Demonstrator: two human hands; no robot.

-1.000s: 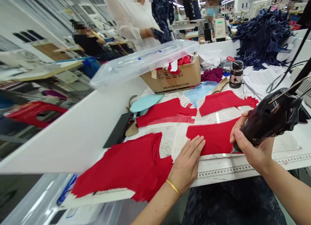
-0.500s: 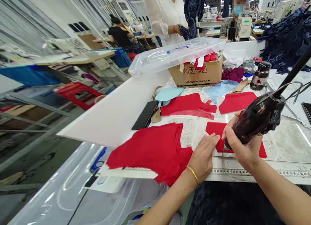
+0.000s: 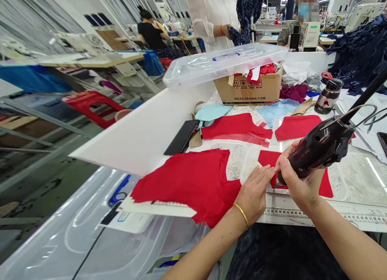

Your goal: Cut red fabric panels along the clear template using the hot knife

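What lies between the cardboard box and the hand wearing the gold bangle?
In the head view, a red fabric panel lies between the box and the left hand, on a patterned sheet.

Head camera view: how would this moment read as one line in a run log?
left hand beside red fabric piece | right hand holding electric fabric cutter
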